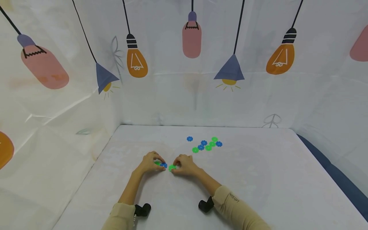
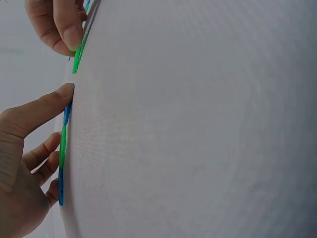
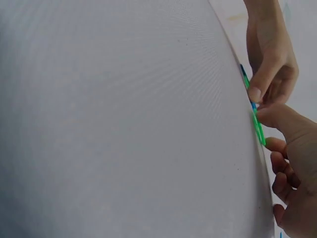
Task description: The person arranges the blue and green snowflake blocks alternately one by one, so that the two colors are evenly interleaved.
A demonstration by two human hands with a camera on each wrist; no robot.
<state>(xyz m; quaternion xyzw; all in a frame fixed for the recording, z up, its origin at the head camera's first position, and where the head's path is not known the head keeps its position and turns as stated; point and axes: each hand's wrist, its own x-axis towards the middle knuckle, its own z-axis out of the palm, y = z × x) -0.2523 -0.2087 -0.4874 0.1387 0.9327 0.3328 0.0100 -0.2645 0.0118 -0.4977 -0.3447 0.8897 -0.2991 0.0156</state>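
My left hand (image 1: pixel 149 162) pinches a blue notched plastic disc (image 1: pixel 164 165) between thumb and fingers, low over the white table. Behind it, a green disc (image 1: pixel 157 163) shows within the curve of the hand. The left wrist view reveals a row of joined discs seen edge-on: the blue one by the thumb tip, a green one (image 2: pixel 63 146), and another blue one (image 2: pixel 61 186) by the lower fingers. Facing it, my right hand (image 1: pixel 185 165) holds a green disc (image 1: pixel 171 167) by its edges with thumb and forefinger. A narrow gap separates this disc from the blue one.
Several loose blue and green discs lie farther back on the table (image 1: pixel 253 166), among them a lone blue disc (image 1: pixel 189 138) and a green disc (image 1: pixel 195 149). A white cloth with printed lamps (image 1: pixel 229 68) hangs behind. Black devices (image 1: pixel 142 210) sit at both wrists.
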